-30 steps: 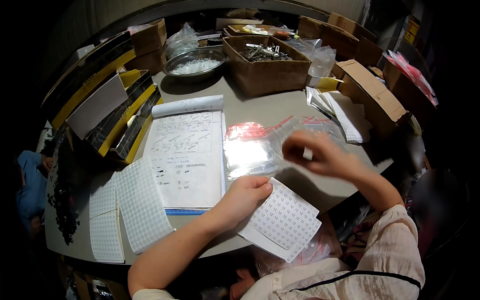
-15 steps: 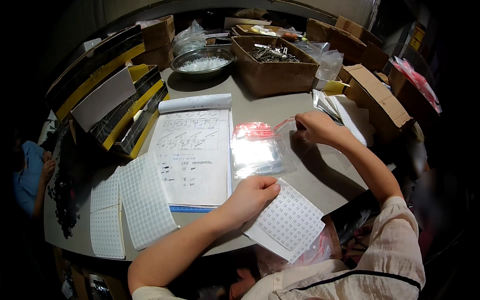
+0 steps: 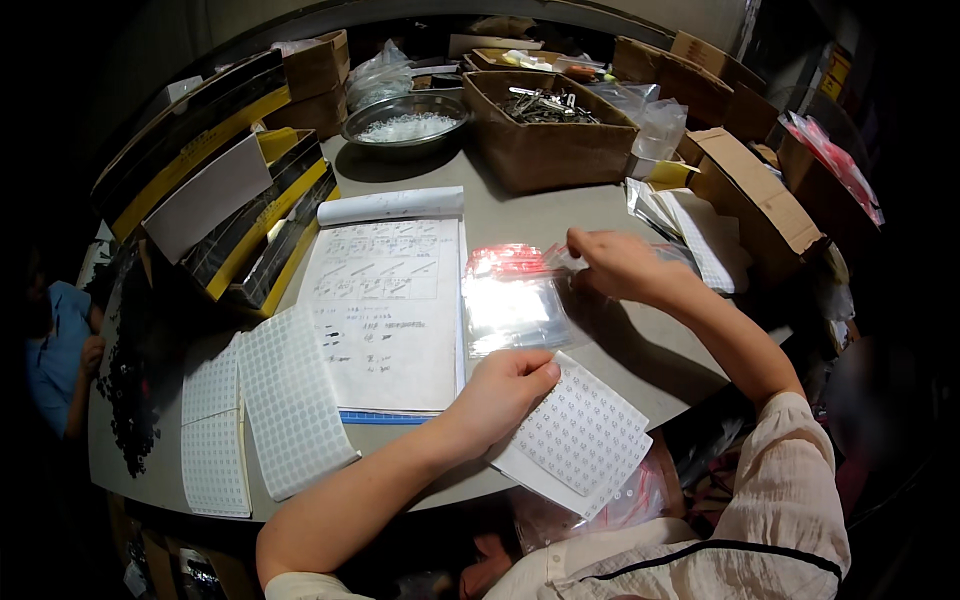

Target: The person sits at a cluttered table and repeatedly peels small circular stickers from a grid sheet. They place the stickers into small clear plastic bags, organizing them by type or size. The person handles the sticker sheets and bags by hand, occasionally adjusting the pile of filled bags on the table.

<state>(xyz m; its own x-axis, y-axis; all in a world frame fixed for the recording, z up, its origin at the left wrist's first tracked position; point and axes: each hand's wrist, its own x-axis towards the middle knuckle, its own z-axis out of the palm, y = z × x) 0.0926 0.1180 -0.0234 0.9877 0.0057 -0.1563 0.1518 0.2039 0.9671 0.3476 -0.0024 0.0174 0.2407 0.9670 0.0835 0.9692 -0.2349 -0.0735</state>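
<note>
My left hand (image 3: 498, 398) pinches a small stack of white sticker sheets (image 3: 585, 425) between thumb and fingers, near the table's front edge. The sheets carry rows of small printed round labels. My right hand (image 3: 618, 264) is over the table to the right of a stack of clear zip bags (image 3: 515, 305) with red seal strips. Its fingers are bent together beside a loose clear bag (image 3: 668, 252), which partly shows around the hand. Whatever lies between those fingertips is hidden.
A clipboard with written pages (image 3: 385, 300) lies left of the bags, beside more sticker sheets (image 3: 290, 400). Farther back stand a metal bowl (image 3: 405, 145) of clear pieces and a cardboard box (image 3: 545, 160) of metal parts. Black-and-yellow boxes (image 3: 240, 220) stand left. Another person's hand (image 3: 92, 355) shows far left.
My right hand has shifted slightly left and nearer, toward the bag stack, its index finger now reaching farther out. The left hand stays in place with the sheets, which tilt slightly.
</note>
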